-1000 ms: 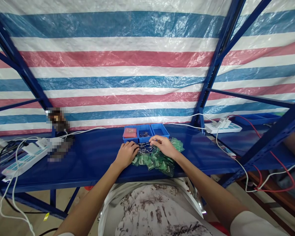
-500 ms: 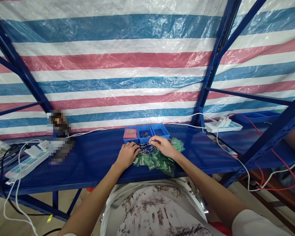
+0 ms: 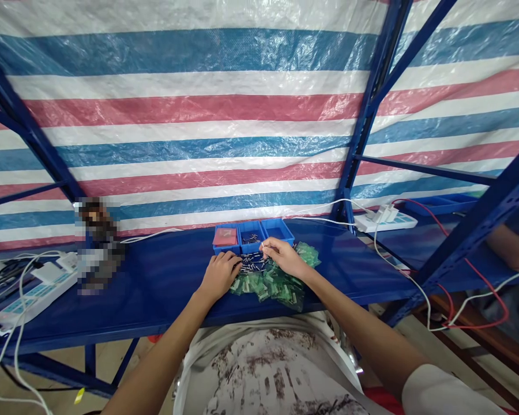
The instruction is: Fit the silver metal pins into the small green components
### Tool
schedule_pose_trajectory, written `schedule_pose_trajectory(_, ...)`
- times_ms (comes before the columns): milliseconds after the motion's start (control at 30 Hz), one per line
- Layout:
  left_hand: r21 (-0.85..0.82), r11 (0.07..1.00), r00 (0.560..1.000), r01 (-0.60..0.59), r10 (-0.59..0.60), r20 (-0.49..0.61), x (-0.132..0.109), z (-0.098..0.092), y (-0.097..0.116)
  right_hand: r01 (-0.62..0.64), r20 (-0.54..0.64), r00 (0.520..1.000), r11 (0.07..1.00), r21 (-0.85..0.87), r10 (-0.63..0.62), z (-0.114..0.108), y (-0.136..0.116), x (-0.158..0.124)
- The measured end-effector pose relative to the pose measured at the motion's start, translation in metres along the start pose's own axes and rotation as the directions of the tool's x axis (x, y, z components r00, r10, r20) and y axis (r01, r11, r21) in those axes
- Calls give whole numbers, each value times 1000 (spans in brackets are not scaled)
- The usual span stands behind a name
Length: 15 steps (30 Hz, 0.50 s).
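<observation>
Screw-like metal pieces [image 3: 251, 264], dark with silvery glints, lie loosely heaped on the blue tabletop [image 3: 164, 276] between the hands. The right hand [image 3: 285, 257] brings thumb and forefinger near each other above them; I cannot tell whether its grip is closed. The left hand [image 3: 218, 274] curls at the heap's edge, grip likewise unclear. Nearer the body are green clear packets [image 3: 259, 286], markings unreadable; beyond, blue bins [image 3: 277, 229]. Dark shirt lettering [image 3: 341, 405] is illegible.
</observation>
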<state>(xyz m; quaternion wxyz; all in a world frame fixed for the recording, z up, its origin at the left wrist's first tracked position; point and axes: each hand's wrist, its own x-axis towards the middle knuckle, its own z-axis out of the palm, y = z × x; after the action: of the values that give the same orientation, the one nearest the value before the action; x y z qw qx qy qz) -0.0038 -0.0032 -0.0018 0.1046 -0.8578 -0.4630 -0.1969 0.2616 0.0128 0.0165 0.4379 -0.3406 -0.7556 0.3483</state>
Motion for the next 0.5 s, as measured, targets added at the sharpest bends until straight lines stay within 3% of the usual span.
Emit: schedule_pose_trajectory(500, 25, 1000, 1000, -12, 12, -6, 0, 1, 0, -40, -100, 994, 998, -41, 36, 0, 9, 1)
